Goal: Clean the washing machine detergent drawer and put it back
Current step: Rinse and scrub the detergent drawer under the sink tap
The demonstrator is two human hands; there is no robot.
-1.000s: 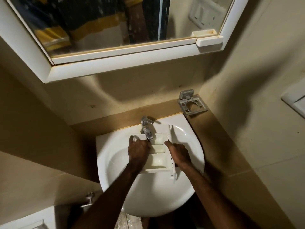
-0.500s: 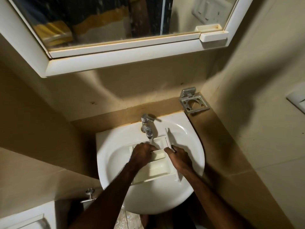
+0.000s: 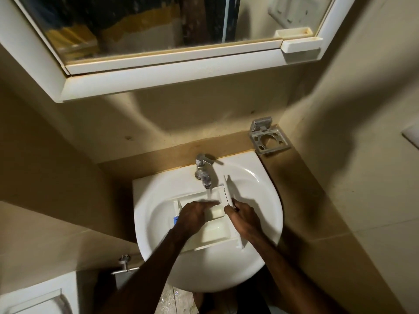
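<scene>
We pinch the light, stiff, wet-slick drawer (image 3: pixel 215 232) by its front panel, right hand (image 3: pixel 243 217), while our left hand (image 3: pixel 192 215) lies flat inside.

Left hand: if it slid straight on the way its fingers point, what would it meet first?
Probably the water stream falling from the chrome tap; the left hand lies inside the white plastic detergent drawer, pointing right; depth unclear.

We count one detergent drawer (image 3: pixel 215 232) in one white sink (image 3: pixel 260 193), under one tap (image 3: pixel 203 169) (water's running). Two hands: left hand (image 3: pixel 192 215), right hand (image 3: pixel 243 217). One mirror cabinet (image 3: pixel 158 73) up top, and one metal holder (image 3: pixel 268 139) on the wall.
</scene>
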